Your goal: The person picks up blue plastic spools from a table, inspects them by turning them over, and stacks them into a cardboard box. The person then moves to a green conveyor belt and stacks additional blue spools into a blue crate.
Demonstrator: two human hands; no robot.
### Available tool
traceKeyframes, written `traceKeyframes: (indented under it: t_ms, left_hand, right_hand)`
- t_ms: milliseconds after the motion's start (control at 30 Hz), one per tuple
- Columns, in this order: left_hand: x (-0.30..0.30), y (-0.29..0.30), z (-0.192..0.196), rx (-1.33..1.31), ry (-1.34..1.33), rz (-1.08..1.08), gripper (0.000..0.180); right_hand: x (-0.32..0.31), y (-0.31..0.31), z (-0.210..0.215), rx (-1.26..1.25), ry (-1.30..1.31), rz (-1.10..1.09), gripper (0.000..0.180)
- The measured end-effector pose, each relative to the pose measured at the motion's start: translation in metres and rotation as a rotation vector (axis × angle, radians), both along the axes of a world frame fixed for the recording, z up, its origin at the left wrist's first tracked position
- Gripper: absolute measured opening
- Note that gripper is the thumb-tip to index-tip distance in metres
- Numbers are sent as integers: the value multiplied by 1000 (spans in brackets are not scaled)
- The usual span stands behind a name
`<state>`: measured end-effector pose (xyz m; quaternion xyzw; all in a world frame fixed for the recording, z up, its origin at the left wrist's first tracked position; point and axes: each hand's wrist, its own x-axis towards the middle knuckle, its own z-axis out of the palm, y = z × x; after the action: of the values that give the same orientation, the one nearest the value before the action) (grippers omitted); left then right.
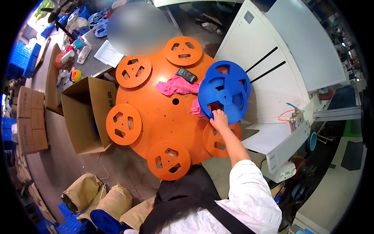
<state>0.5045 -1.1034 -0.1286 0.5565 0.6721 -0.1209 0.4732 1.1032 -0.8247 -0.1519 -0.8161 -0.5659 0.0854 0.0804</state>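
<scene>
My right hand (220, 119) is closed on the near rim of a blue plastic reel (224, 93), fingers at its edge. Behind that reel another blue reel (243, 74) partly shows; whether the two touch I cannot tell. Both are over the right side of a large round orange table (156, 113). Below my right hand an orange disc with cut-outs (210, 142) is partly covered by my forearm. A pink cloth (175, 85) and a black handheld device (186, 75) lie beside the blue reels. Only a sliver of my left arm or hand (150, 209) shows, fingers hidden.
More orange discs ring the table, including a near one (169, 160). An opened cardboard box (80, 121) stands at the left. Brown sacks (117, 204) lie at the lower left. A white machine panel (265, 58) rises at the right. Beyond the table is a blurred patch.
</scene>
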Motion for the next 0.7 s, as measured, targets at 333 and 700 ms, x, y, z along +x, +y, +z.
traceKeyframes:
  t_ms: [333, 700]
  left_hand:
    - [25, 126, -75, 239, -319, 338, 31]
    - [144, 243, 137, -128, -1219, 825, 52]
  right_hand:
    - [-120, -103, 233, 658, 1657, -1039, 25]
    - [-180, -164, 265, 625, 1834, -956, 25]
